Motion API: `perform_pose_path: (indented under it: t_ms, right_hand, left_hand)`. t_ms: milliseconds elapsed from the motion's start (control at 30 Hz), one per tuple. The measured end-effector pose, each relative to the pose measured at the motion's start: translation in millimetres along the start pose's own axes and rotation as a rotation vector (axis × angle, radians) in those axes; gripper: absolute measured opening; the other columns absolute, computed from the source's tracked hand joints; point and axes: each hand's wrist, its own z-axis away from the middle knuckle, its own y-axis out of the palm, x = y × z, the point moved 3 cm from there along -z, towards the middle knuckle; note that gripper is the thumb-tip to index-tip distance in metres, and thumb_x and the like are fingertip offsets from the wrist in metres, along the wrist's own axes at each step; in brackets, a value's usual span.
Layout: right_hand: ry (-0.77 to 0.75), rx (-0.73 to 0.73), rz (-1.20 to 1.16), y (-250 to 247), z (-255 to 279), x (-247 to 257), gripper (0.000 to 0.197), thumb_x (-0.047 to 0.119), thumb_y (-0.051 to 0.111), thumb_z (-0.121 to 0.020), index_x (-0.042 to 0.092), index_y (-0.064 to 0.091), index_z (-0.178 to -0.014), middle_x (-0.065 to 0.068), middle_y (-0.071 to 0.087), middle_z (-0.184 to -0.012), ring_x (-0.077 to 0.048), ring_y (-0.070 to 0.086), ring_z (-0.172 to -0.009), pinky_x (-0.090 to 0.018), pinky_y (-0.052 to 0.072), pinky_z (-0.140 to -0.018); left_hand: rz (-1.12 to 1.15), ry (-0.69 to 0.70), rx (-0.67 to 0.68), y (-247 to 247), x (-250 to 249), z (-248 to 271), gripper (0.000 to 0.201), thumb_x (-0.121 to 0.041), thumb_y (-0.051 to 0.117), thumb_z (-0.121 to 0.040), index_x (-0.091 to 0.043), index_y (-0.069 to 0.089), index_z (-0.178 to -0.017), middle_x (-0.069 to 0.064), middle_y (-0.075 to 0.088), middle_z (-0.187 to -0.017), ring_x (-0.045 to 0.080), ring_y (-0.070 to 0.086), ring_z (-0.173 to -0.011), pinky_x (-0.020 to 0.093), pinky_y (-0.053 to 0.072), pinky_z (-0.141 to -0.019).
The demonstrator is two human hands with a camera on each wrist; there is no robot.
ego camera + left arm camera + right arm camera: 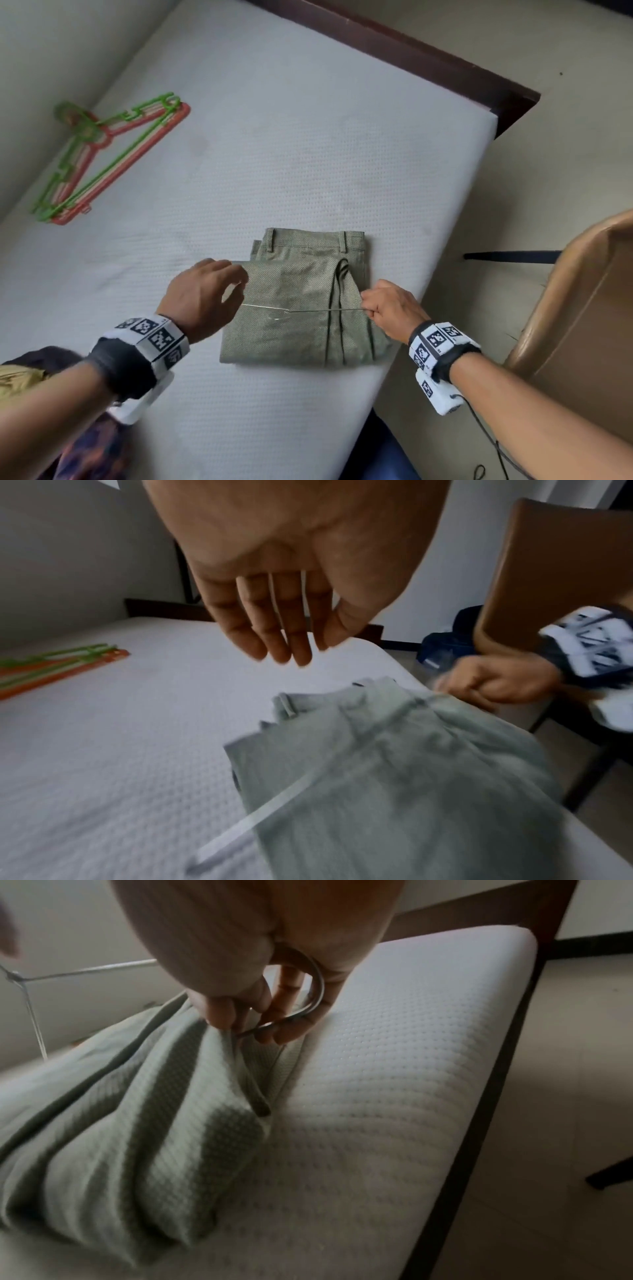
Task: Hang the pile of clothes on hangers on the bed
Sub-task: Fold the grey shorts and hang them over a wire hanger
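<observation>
Soft daylight, motion-blurred wrist views

Your folded trousers (301, 301) at the centre of the head view are a muted sage green, speckled all over with a fine dotted weave. The wire hanger (308, 310) across them is plain silver-grey metal. The mattress (274, 137) under them is off-white with a small quilted dot pattern. At the upper left of the frame, the stacked plastic hangers (102, 154) are bright green over coral red. Both of your wrists wear white bands (150, 339) printed with black square codes. The bed frame (411, 54) at the top is dark brown, and the chair (582, 308) at the right edge is tan.
</observation>
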Motion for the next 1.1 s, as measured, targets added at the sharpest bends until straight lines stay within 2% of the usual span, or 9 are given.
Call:
perform_pose_path:
  t_ms: [167,333,400,500,600,667,833,933,1100]
  right_hand:
    - [-0.024,0.001,0.037,2,5,1,0.027,-0.007,0.052,-0.074,0.015,0.049,-0.059,0.003,0.049,-0.065,-0.014,0.046,-0.076,-0.029,0.042,-0.054]
    - [-0.095,0.03,0.066,5,9,-6,0.025,-0.005,0.051,-0.071,0.016,0.043,-0.06,0.006,0.043,-0.064,-0.012,0.042,-0.075,-0.025,0.034,-0.053]
    - [-0.117,0.027,0.058,4,11,-8,0.029,-0.005,0.053,-0.07,0.019,0.044,-0.059,0.007,0.042,-0.064,-0.01,0.042,-0.074,-0.023,0.032,-0.056]
    - [-0.134,0.029,0.028,6,19,-9,0.031,-0.01,0.059,-0.067,0.019,0.051,-0.058,0.006,0.043,-0.065,-0.009,0.044,-0.073,-0.022,0.034,-0.057]
    - [-0.125,0.032,0.0,11,26,-11,0.028,0.002,0.047,-0.071,0.026,0.042,-0.06,0.014,0.034,-0.068,-0.01,0.047,-0.074,-0.022,0.032,-0.057]
    - [-0.173,0.013,0.043,10,32,-13,0.021,0.009,0.039,-0.07,0.026,0.039,-0.057,0.014,0.034,-0.063,-0.012,0.048,-0.076,-0.022,0.031,-0.049]
    - [-0.204,-0.035,0.072,21,61,-23,0.018,0.005,0.052,-0.068,0.021,0.048,-0.061,0.011,0.051,-0.063,-0.011,0.046,-0.078,-0.028,0.046,-0.043]
    - [-0.207,-0.104,0.033,16,67,-16,0.017,0.005,0.049,-0.072,0.023,0.046,-0.071,0.004,0.071,-0.083,-0.016,0.058,-0.075,-0.027,0.052,-0.049]
    - [-0.232,-0.089,0.137,24,57,-13,0.027,-0.002,0.062,-0.07,0.021,0.055,-0.057,0.012,0.05,-0.061,-0.015,0.052,-0.073,-0.029,0.049,-0.05]
  left_hand:
    - [-0.065,-0.03,0.317,21,9,-60,0.049,-0.046,0.061,-0.091,-0.025,0.055,-0.135,-0.001,0.064,-0.128,0.024,0.058,-0.116,0.039,0.05,-0.091]
    - [-0.114,-0.067,0.533,78,-19,-85,0.078,-0.059,0.064,-0.083,-0.033,0.031,-0.148,-0.004,0.047,-0.142,0.021,0.052,-0.122,0.041,0.047,-0.096]
    - [-0.103,-0.086,0.492,92,-20,-87,0.072,-0.059,0.063,-0.084,-0.033,0.034,-0.144,-0.004,0.043,-0.138,0.022,0.048,-0.121,0.045,0.046,-0.094]
    - [-0.089,-0.053,0.459,95,-20,-94,0.036,-0.05,0.054,-0.093,-0.027,0.051,-0.121,-0.006,0.055,-0.121,0.017,0.051,-0.104,0.036,0.041,-0.08]
    - [-0.014,0.021,0.425,78,-21,-101,0.011,-0.033,0.05,-0.099,-0.025,0.056,-0.102,-0.003,0.065,-0.095,0.015,0.054,-0.079,0.028,0.037,-0.066]
    - [0.038,0.021,0.397,59,-17,-106,0.007,-0.031,0.05,-0.099,-0.029,0.056,-0.099,-0.004,0.063,-0.088,0.02,0.058,-0.078,0.03,0.042,-0.066]
    - [-0.072,0.049,0.209,5,-9,-130,0.012,-0.036,0.049,-0.097,-0.034,0.058,-0.106,-0.001,0.068,-0.1,0.028,0.064,-0.092,0.034,0.043,-0.076]
    - [-0.089,0.029,0.104,-17,-7,-155,0.016,-0.038,0.048,-0.098,-0.035,0.058,-0.11,-0.001,0.068,-0.106,0.028,0.061,-0.096,0.039,0.045,-0.078]
    - [0.099,0.123,0.209,11,-45,-154,0.05,-0.047,0.049,-0.096,-0.025,0.047,-0.14,0.009,0.054,-0.136,0.031,0.05,-0.12,0.044,0.043,-0.098]
